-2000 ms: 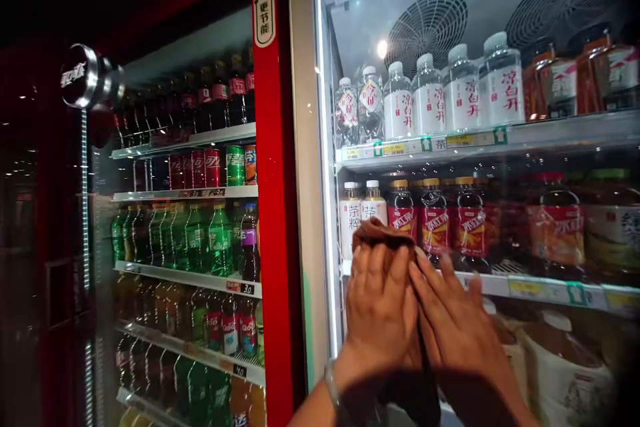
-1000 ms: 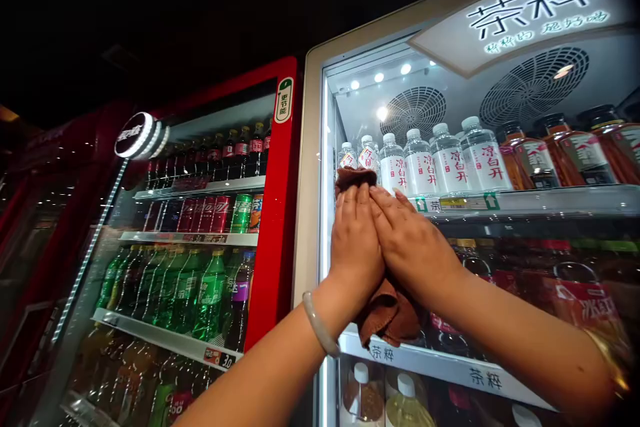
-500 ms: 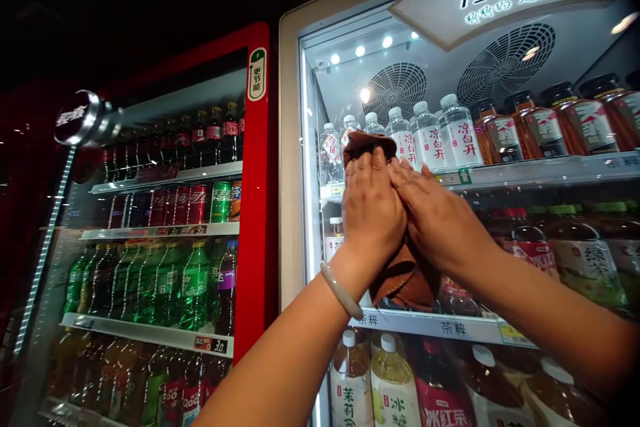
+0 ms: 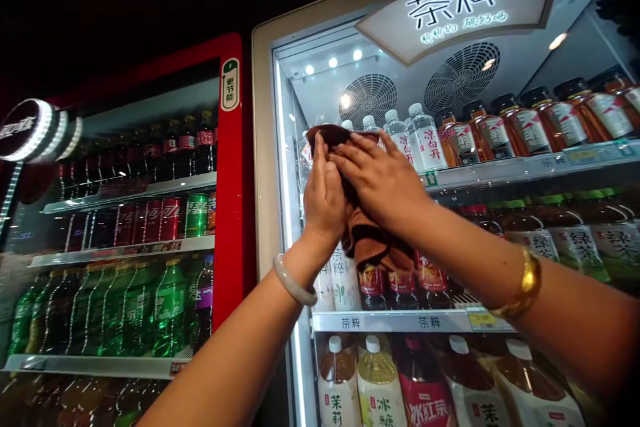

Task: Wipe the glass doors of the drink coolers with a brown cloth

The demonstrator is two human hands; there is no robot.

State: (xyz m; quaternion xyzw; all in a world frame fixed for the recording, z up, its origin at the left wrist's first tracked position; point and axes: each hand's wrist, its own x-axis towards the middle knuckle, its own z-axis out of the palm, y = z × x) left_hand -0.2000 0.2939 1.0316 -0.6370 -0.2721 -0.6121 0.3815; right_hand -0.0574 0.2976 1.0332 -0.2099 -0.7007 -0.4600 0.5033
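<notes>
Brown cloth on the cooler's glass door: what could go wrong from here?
The brown cloth hangs in loose folds below the right hand, so it might bunch or slip. The pale bangle on the left wrist could knock the glass door if that arm came closer.

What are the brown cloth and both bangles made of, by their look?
Brown cloth: soft, matt fabric, perhaps microfibre, from its loose folds.
Pale bangle: perhaps polished stone or glass, given its smooth sheen.
Gold-coloured bangle: shiny metal, judging by bright highlights; solid or plated, I cannot tell.
</notes>
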